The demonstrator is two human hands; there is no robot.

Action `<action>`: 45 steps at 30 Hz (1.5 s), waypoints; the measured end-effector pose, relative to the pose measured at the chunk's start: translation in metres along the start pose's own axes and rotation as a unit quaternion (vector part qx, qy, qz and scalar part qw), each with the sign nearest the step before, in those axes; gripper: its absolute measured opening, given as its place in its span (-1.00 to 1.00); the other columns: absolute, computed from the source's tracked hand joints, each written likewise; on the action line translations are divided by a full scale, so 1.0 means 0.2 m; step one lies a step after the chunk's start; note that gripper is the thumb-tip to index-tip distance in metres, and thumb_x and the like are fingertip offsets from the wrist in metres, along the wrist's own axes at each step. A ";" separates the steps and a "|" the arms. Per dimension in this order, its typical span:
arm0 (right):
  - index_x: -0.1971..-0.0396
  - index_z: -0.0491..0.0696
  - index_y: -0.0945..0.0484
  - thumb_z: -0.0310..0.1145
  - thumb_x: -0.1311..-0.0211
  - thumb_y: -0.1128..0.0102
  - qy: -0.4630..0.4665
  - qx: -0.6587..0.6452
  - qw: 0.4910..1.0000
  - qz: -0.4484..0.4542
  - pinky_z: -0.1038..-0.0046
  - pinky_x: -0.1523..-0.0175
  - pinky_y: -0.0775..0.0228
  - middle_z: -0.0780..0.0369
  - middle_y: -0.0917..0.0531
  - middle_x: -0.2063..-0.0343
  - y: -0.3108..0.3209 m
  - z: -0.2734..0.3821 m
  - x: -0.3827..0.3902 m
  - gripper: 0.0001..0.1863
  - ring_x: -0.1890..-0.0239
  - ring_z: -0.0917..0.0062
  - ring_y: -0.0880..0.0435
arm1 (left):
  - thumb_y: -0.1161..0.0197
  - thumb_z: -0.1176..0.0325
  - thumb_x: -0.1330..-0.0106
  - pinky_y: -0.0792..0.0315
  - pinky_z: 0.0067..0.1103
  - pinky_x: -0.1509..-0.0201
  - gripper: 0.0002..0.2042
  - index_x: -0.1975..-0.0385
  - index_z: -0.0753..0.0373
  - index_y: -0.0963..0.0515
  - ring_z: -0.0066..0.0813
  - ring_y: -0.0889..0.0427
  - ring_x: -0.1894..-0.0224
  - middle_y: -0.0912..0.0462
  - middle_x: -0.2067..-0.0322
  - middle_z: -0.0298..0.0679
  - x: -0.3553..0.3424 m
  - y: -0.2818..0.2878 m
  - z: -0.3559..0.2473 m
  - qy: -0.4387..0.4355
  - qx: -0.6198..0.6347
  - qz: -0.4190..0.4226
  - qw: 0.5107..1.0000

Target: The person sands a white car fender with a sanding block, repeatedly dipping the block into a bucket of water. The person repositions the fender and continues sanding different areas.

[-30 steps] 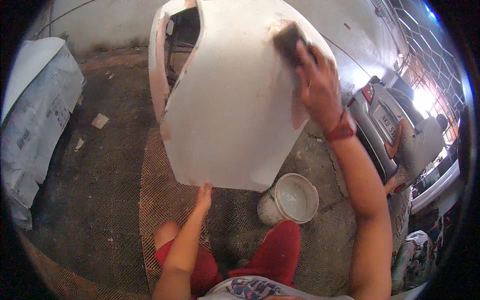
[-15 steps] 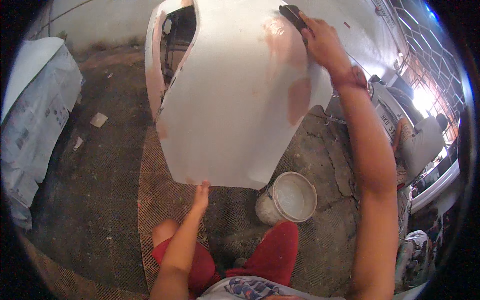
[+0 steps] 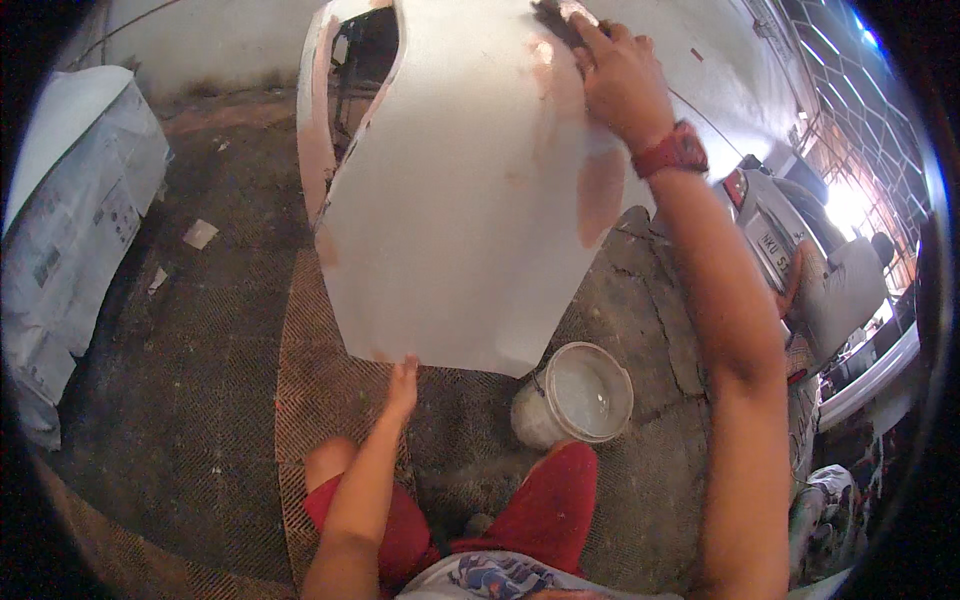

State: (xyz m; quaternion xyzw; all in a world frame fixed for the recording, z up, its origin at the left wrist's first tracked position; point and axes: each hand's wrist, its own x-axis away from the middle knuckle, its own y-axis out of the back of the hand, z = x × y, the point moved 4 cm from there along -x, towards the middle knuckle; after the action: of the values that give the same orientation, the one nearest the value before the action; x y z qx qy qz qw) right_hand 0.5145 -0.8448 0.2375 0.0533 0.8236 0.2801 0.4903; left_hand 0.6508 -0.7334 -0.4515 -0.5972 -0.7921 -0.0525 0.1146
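In front of me stands a large white car body panel, shaped like a door, with an opening at its upper left and reddish-brown filler patches. My left hand is at its bottom edge, fingertips on the rim; its grip partly hides behind the arm's line. At the upper right of the panel my right hand, with a red watch at the wrist, is closed on a dark sanding block that lies against the surface. A wet sheen shows beside the block.
A whitish bucket holding cloudy liquid stands by my right knee. Along the left is a part covered in sheeting. Paper scraps lie on the dark floor. At the right are a silver car, another person's arm and a wire mesh.
My right hand and the sanding block have shifted left and slightly up across the panel. My left hand stays at the bottom edge.
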 end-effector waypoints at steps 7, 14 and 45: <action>-0.47 0.15 -0.55 -0.31 -0.45 -0.33 0.095 -0.017 0.992 -0.086 -0.11 -0.26 -0.51 0.09 -0.57 -0.36 0.06 0.25 0.67 -0.41 -0.25 -0.04 -0.58 | 0.06 -0.47 -0.63 -0.13 -0.25 -0.68 -0.03 -0.61 0.41 -0.27 -0.06 -0.33 -0.61 -0.41 -0.56 0.04 0.09 -0.04 -0.07 -0.042 0.049 0.024 0.998; -0.46 0.14 -0.55 -0.31 -0.48 -0.29 0.047 0.006 0.996 -0.074 -0.16 -0.29 -0.48 0.00 -0.56 -0.36 0.02 0.12 0.34 -0.43 -0.26 -0.08 -0.57 | 0.04 -0.42 -0.66 -0.09 -0.24 -0.71 -0.05 -0.62 0.44 -0.26 0.04 -0.29 -0.65 -0.42 -0.56 0.12 0.18 -0.08 -0.16 -0.039 0.064 0.014 0.997; -0.61 0.10 -0.46 -0.39 -0.45 -0.29 0.014 -0.082 0.985 -0.149 -0.14 -0.56 -0.21 -0.13 -0.47 -0.42 -0.11 0.12 0.94 -0.29 -0.40 -0.15 -0.47 | 0.06 -0.45 -0.65 -0.25 -0.19 -0.59 -0.05 -0.53 0.47 -0.36 0.01 -0.43 -0.55 -0.50 -0.48 0.15 0.06 0.05 -0.03 -0.010 -0.028 0.012 0.999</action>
State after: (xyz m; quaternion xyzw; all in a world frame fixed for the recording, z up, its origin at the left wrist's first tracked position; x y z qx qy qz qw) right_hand 0.4417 -0.7860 0.0709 -0.1138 0.8036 0.2712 0.5174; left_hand 0.6573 -0.7218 -0.4429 -0.6101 -0.7842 -0.0674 0.0909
